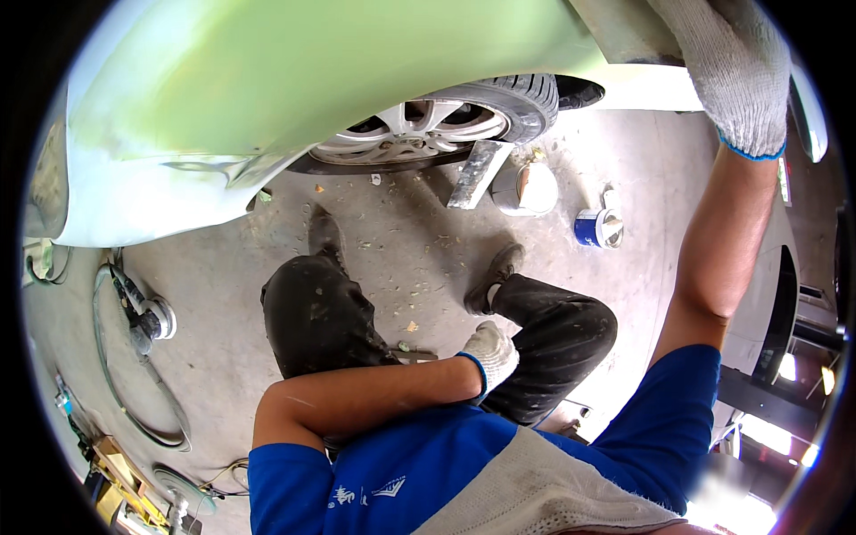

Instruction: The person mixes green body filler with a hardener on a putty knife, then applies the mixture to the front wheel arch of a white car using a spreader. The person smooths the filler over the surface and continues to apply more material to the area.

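My left hand (490, 355), in a knitted glove with blue cuff, is closed in front of my body between my bent knees; whatever it may hold is hidden. My right arm reaches up to the car's bodywork, where my gloved right hand (736, 76) lies at the upper right, its fingers cut off by the frame's edge. The car panel (374, 45) is pale green and white, with a creased area low on the left. Below it is a wheel (410, 134) with a silver rim.
A scuffed board (477, 174) leans near the tyre beside a white bucket (517, 192) and blue tin (588, 228). A sander (152, 325) with hose lies on the floor (223, 339) at left, above tools and boxes (116, 464). Another car (753, 339) stands at right.
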The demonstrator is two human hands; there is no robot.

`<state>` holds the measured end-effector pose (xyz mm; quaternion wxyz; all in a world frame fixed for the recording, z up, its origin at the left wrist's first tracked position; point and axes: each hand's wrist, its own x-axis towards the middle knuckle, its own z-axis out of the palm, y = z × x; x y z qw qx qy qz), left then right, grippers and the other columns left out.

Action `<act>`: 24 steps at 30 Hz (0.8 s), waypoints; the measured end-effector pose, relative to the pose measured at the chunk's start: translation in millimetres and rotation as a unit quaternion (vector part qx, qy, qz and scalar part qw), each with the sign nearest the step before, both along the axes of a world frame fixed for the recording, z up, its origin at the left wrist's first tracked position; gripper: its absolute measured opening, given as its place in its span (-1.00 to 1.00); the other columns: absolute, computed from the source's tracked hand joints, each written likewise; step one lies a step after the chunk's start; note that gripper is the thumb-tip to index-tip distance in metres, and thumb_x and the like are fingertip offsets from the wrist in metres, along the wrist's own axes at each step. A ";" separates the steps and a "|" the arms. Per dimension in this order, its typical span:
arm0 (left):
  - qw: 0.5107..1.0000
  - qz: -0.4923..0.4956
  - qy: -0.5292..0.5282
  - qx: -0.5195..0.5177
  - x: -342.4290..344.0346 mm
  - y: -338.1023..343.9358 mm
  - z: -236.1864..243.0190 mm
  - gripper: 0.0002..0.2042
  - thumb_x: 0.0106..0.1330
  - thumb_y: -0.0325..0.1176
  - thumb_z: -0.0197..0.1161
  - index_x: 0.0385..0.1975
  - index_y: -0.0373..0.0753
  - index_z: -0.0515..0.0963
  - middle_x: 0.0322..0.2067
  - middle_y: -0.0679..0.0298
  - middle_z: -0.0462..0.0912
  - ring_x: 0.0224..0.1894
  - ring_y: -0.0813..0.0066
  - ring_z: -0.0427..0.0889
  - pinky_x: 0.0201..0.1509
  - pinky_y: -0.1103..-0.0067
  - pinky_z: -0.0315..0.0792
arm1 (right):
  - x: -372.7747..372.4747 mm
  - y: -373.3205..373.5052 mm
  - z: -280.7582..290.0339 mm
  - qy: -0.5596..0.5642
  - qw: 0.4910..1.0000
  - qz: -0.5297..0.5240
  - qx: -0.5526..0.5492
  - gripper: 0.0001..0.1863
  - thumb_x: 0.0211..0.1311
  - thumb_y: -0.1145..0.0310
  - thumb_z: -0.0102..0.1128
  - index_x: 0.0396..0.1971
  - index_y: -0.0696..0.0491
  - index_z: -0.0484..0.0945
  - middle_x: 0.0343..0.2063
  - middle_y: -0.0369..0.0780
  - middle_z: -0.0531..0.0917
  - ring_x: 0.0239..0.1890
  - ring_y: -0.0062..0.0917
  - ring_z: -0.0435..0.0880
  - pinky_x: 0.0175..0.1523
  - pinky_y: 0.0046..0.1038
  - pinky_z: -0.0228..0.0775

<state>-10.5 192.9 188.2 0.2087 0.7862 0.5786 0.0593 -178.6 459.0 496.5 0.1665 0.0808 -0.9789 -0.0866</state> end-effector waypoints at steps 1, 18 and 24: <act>1.000 -0.003 0.001 -0.001 -0.8 -0.4 0.5 -0.81 0.33 -0.32 0.13 -0.29 -0.06 0.72 -0.39 0.31 0.75 -0.29 0.36 0.73 -0.26 0.34 0.43 | 1.3 -1.4 -0.2 -0.001 1.000 -0.001 0.001 -0.48 0.27 0.54 0.17 0.24 0.28 0.36 -0.05 -0.05 0.64 -0.03 -0.41 0.66 0.10 -0.38 0.55; 1.000 0.007 0.020 0.016 4.5 -4.6 -5.8 -0.83 0.30 -0.31 0.14 -0.33 -0.05 0.72 -0.41 0.31 0.74 -0.32 0.34 0.72 -0.30 0.33 0.41 | -5.1 -10.1 -3.9 -0.016 1.000 0.006 0.006 -0.49 0.27 0.54 0.17 0.23 0.27 0.37 -0.07 -0.06 0.65 -0.05 -0.42 0.67 0.08 -0.39 0.56; 1.000 0.007 0.020 0.014 4.7 -3.8 -4.5 -0.82 0.30 -0.30 0.14 -0.32 -0.05 0.72 -0.40 0.31 0.74 -0.31 0.33 0.72 -0.30 0.33 0.41 | -9.4 -13.4 -3.7 -0.019 1.000 0.008 0.012 -0.50 0.27 0.55 0.16 0.22 0.27 0.38 -0.08 -0.06 0.65 -0.06 -0.43 0.67 0.08 -0.40 0.56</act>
